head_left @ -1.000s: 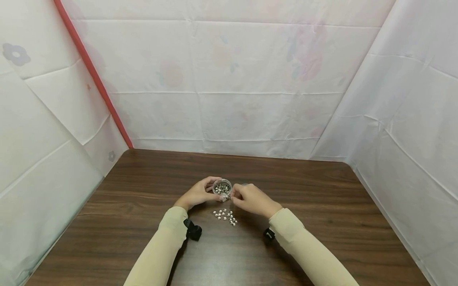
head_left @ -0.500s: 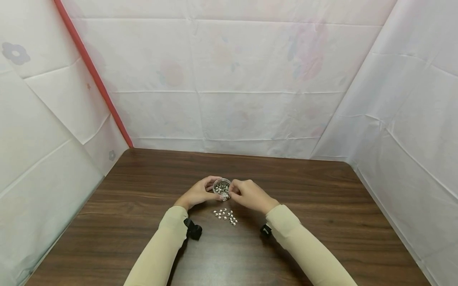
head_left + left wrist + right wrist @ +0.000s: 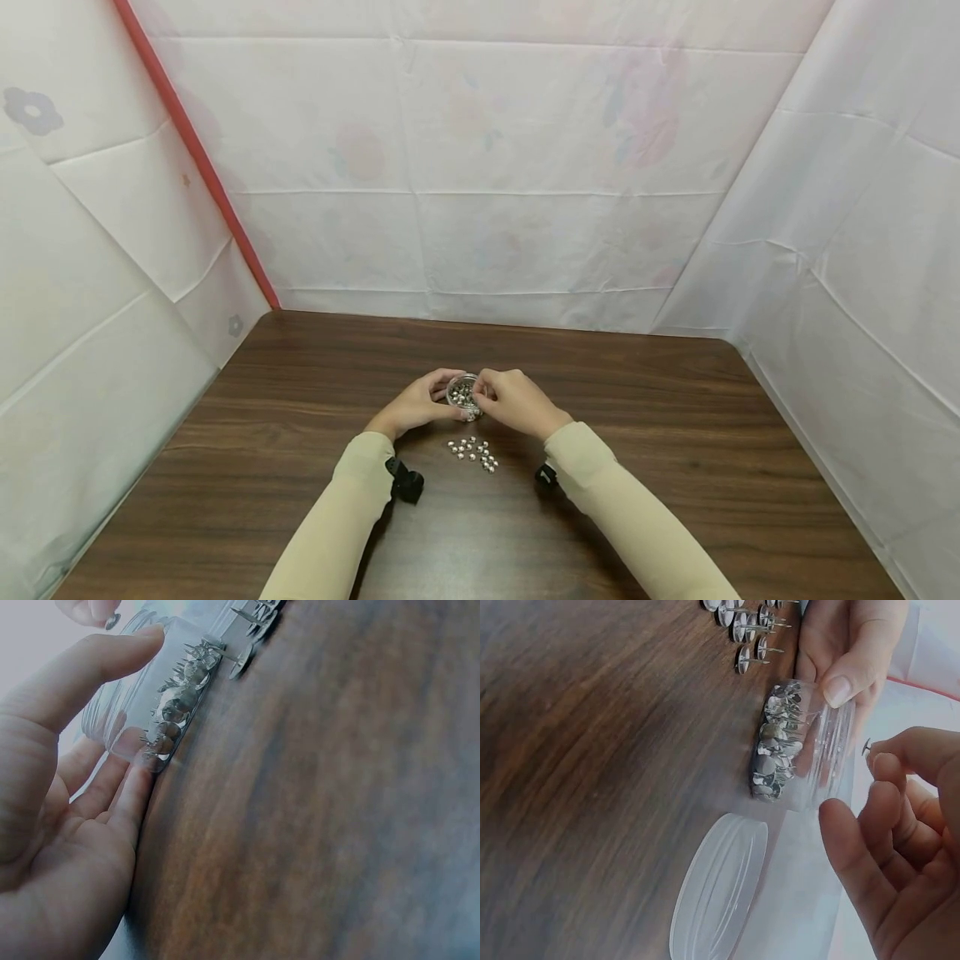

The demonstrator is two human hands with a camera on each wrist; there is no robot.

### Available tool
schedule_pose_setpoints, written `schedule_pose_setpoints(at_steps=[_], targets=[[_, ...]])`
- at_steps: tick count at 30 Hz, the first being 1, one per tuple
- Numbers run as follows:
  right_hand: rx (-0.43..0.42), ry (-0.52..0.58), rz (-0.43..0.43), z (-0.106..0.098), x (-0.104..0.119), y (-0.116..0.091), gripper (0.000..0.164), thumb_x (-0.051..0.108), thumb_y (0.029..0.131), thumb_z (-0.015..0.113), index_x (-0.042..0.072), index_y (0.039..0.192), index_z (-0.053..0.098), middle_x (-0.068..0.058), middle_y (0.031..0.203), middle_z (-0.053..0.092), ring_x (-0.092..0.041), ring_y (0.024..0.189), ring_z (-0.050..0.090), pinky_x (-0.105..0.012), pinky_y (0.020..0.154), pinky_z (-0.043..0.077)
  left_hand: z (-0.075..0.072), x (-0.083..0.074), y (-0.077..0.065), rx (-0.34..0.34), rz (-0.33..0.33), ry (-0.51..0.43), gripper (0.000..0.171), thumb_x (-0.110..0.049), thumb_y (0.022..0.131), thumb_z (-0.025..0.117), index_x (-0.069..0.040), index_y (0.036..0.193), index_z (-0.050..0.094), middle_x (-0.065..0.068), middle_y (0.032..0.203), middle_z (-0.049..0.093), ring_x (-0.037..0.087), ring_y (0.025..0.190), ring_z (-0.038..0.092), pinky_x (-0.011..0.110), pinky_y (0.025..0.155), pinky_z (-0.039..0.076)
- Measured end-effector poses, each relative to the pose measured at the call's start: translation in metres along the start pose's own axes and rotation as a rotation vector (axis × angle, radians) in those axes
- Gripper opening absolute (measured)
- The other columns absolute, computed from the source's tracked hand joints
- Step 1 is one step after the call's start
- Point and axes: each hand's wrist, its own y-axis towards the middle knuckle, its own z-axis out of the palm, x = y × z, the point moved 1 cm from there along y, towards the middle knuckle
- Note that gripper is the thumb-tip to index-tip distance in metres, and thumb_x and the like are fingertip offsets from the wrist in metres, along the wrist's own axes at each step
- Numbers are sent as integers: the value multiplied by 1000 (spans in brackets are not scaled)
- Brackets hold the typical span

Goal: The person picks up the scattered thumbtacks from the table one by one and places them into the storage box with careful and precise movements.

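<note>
My left hand grips a clear round plastic jar standing on the table, thumb on the near side and fingers round the far side. Silver thumbtacks lie in its bottom, seen through the wall. My right hand is over the jar's open mouth and pinches one thumbtack between its fingertips. That same thumbtack shows at the top of the left wrist view, above the rim. In front of the jar, several loose thumbtacks are scattered on the wood, mostly points up.
A clear screw lid lies beside the jar on the right, hidden behind my right hand in the head view. The dark wooden table is bounded by white cloth walls at the back and sides.
My right hand has moved left from beside the jar to over its mouth. The left hand and jar have stayed in place, as have the loose thumbtacks.
</note>
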Motion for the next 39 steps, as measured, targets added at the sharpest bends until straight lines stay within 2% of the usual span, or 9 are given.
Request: schedule_pose_setpoints(at_steps=[9,15,22,30,39], targets=[[18,-14,48,5,0,8,7,21,92,56,18,90,62,4,58,55,-4,43,40,-18,40,35,-2,-7,-2,50,-25,-10,76,-23,75,79,-17,140,40,9,147,32,28,132,29,50,108,31],[45,-8,88,7,1,11,9,21,92,56,17,93,63,5,54,51,-5,41,38,-19,38,33,-1,-4,-2,15,-22,-7,74,-28,71,81,-26,135,45,4,145,36,25,131,31,51,108,32],[42,-45,109,10,0,15,10,24,92,56,18,92,65,9,56,54,-5,42,40,-19,36,33,-1,0,-1,-9,-14,-11,71,-31,68,83,-32,130,48,-2,139,43,20,129,35,48,107,35],[46,-143,137,13,-1,19,9,30,91,57,25,91,65,11,55,54,-4,43,43,-21,37,35,-1,1,0,4,-5,-18,72,-29,69,83,-30,132,47,-1,140,43,19,129,34,48,108,33],[59,-131,142,15,-2,19,11,31,92,57,25,96,64,11,59,56,-5,42,44,-21,36,35,-1,1,-1,-4,-7,-17,71,-32,68,83,-32,130,48,-3,138,44,18,128,35,48,106,36]])
